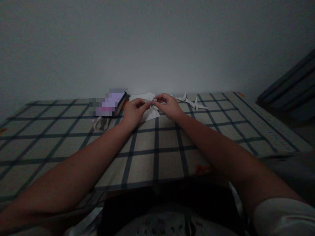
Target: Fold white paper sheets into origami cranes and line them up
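Note:
My left hand [134,113] and my right hand [170,105] meet over the far part of the table, their thumbs and fingertips pinched close together. Between them is a small piece of folded white paper [155,100], mostly covered by the fingers. White paper sheets [150,114] lie under and behind the hands, one corner poking out toward me. Just right of my right hand, folded paper cranes [196,104] with pointed tips rest on the cloth.
A lit phone [112,103] is propped at a tilt left of my hands, with a pale coiled cable [101,124] before it. A checked tablecloth [167,164] covers the table, which ends at a grey wall [157,46]. Dark striped fabric [292,88] stands at right.

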`<state>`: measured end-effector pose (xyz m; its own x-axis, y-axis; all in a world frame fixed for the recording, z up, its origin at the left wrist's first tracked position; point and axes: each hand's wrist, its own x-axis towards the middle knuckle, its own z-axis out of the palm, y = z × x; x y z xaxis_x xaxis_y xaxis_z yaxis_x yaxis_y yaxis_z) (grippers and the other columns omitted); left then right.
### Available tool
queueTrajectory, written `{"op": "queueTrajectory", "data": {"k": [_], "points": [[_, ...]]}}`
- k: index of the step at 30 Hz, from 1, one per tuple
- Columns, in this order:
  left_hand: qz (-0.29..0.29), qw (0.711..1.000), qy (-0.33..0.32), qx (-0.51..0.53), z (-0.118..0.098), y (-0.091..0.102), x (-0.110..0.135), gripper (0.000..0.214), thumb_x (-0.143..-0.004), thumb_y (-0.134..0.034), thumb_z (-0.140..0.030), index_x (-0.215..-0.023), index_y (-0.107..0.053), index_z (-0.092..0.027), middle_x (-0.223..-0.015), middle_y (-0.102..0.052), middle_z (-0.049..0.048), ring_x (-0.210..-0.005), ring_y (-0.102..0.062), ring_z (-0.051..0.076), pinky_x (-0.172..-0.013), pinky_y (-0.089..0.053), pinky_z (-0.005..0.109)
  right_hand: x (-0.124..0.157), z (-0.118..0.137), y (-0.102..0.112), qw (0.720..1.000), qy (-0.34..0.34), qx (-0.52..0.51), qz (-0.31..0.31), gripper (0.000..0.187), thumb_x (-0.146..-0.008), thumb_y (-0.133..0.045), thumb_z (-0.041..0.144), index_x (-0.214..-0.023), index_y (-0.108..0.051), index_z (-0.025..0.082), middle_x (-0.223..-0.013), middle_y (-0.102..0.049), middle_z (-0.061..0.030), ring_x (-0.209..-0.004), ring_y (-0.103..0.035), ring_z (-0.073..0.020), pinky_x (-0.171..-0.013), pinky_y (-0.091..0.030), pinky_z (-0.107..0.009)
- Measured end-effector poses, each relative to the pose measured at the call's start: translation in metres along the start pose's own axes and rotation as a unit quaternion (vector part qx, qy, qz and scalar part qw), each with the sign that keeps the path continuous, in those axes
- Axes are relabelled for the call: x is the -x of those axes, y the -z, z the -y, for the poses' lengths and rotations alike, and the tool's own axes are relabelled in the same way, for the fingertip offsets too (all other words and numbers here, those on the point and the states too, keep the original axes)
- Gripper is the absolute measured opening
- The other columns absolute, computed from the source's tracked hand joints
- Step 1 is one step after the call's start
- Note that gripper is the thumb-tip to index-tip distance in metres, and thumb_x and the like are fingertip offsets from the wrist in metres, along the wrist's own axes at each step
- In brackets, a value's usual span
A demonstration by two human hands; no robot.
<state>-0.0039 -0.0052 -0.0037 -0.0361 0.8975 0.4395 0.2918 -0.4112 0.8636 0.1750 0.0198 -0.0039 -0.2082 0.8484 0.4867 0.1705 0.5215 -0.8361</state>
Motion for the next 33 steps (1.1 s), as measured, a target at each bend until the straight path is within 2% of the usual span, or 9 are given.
{"op": "queueTrajectory", "data": {"k": [4,9,14,21,26,30,33], "points": [[0.002,0.997,0.03,0.073,0.0,-0.002,-0.002,0.032,-0.073,-0.08,-0.046,-0.082,-0.073,-0.015,-0.079,-0.072,0.0036,-0.073,-0.063,0.015,-0.074,-0.048,0.027,-0.001,-0.001,0.001,0.999,-0.031,-0.011,0.002,0.032,-0.081,-0.071,0.048,-0.073,-0.063,0.017,-0.072,-0.062,-0.0001,-0.072,-0.058,-0.013,-0.075,-0.049,-0.029],[-0.01,0.977,0.092,0.194,0.002,-0.006,-0.004,0.031,-0.067,-0.085,-0.04,-0.076,-0.069,-0.015,-0.072,-0.067,0.0006,-0.067,-0.058,0.01,-0.069,-0.046,0.023,-0.004,0.001,-0.002,0.987,-0.111,-0.113,-0.006,0.027,-0.083,-0.071,0.04,-0.073,-0.061,0.018,-0.071,-0.062,0.0015,-0.068,-0.059,-0.011,-0.07,-0.051,-0.026],[-0.009,0.943,0.162,0.289,-0.002,-0.007,-0.006,0.03,-0.069,-0.086,-0.029,-0.068,-0.06,-0.014,-0.064,-0.061,-0.0017,-0.06,-0.055,0.006,-0.063,-0.045,0.018,-0.005,0.006,-0.004,0.966,-0.165,-0.196,-0.033,0.023,-0.085,-0.072,0.032,-0.073,-0.057,0.019,-0.072,-0.063,0.0012,-0.07,-0.062,-0.0098,-0.07,-0.052,-0.024],[0.012,0.882,0.25,0.4,-0.01,-0.005,-0.011,0.015,-0.082,-0.076,-0.015,-0.077,-0.062,-0.013,-0.067,-0.064,-0.0009,-0.055,-0.057,0.004,-0.057,-0.049,0.014,-0.002,0.009,-0.003,0.926,-0.201,-0.319,-0.035,0.024,-0.084,-0.073,0.031,-0.075,-0.054,0.019,-0.073,-0.064,0.0016,-0.071,-0.062,-0.0089,-0.07,-0.051,-0.022],[0.019,0.844,0.303,0.443,-0.013,-0.003,-0.012,0.013,-0.089,-0.067,-0.012,-0.077,-0.062,-0.014,-0.065,-0.065,-0.0007,-0.053,-0.059,0.005,-0.056,-0.052,0.014,0.0,0.011,-0.001,0.893,-0.242,-0.38,-0.009,0.019,-0.084,-0.072,0.029,-0.08,-0.057,0.019,-0.077,-0.066,0.0004,-0.076,-0.063,-0.0099,-0.075,-0.05,-0.025],[0.025,0.843,0.315,0.435,-0.01,-0.003,-0.011,0.014,-0.09,-0.064,-0.011,-0.077,-0.062,-0.014,-0.064,-0.065,0.0008,-0.052,-0.06,0.006,-0.055,-0.053,0.014,0.001,0.008,0.002,0.89,-0.25,-0.38,0.007,0.014,-0.084,-0.072,0.028,-0.083,-0.061,0.018,-0.079,-0.067,-0.0007,-0.076,-0.063,-0.0112,-0.075,-0.05,-0.026],[0.029,0.831,0.332,0.445,-0.01,-0.002,-0.011,0.01,-0.091,-0.063,-0.013,-0.081,-0.063,-0.014,-0.066,-0.067,0.0016,-0.054,-0.063,0.007,-0.057,-0.055,0.015,0.0,0.008,0.004,0.884,-0.258,-0.389,0.003,0.009,-0.087,-0.068,0.023,-0.084,-0.062,0.017,-0.078,-0.067,-0.0008,-0.076,-0.063,-0.011,-0.075,-0.05,-0.025]]}}
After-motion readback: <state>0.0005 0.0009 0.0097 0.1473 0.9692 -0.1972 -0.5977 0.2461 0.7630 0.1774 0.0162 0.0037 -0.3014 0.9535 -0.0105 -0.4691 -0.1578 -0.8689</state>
